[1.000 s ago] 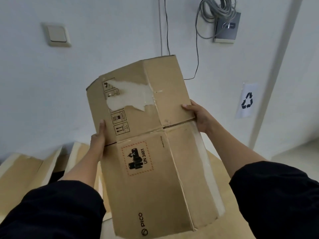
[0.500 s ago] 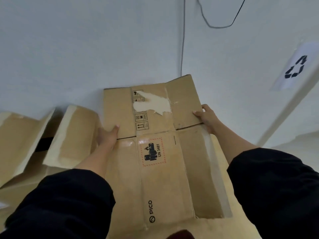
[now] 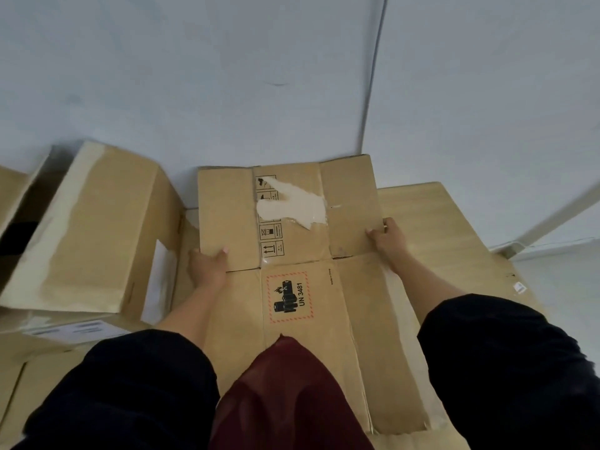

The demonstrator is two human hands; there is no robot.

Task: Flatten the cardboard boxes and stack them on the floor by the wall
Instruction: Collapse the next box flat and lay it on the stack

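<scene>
Against the wall [image 3: 227,76], both hands' grips, left hand [image 3: 207,266] and right hand [image 3: 388,237], pinch the flattened box [image 3: 302,287] by its side edges.

pale wall [image 3: 227,76], thin cable [image 3: 373,76]

One cam only, head-worn, wide-angle, looking fwd and steeply down over the flattened box [image 3: 305,287], close, approx arm's reach. Wall [image 3: 227,76] fills the frame beyond the box, person's dark sleeves [image 3: 519,368] nearest the lens, no 2nd view to overlap
</scene>
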